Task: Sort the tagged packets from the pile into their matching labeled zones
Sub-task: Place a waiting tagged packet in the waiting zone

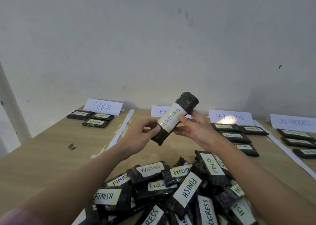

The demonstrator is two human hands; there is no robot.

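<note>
Both hands hold one black packet (pixel 187 100) tagged WAITING, tilted, raised above the table's middle. My left hand (pixel 139 137) grips its lower end; my right hand (pixel 193 128) pinches its middle from the right. The pile of tagged packets (pixel 171 190) lies near me, with FINISH, EXCLUDE, WAITING and PROGRESS tags showing. At the back stand the zone signs: FINISH (pixel 104 106), EXCLUDE (pixel 158 111) partly hidden by the held packet, WAITING (pixel 230 117) and IN PROGRESS (pixel 294 121).
Three packets (pixel 90 118) lie in the FINISH zone, several (pixel 237 135) in the WAITING zone, three (pixel 297 141) in the IN PROGRESS zone. White paper strips (pixel 122 128) divide the wooden table (pixel 51 152). A white wall rises behind.
</note>
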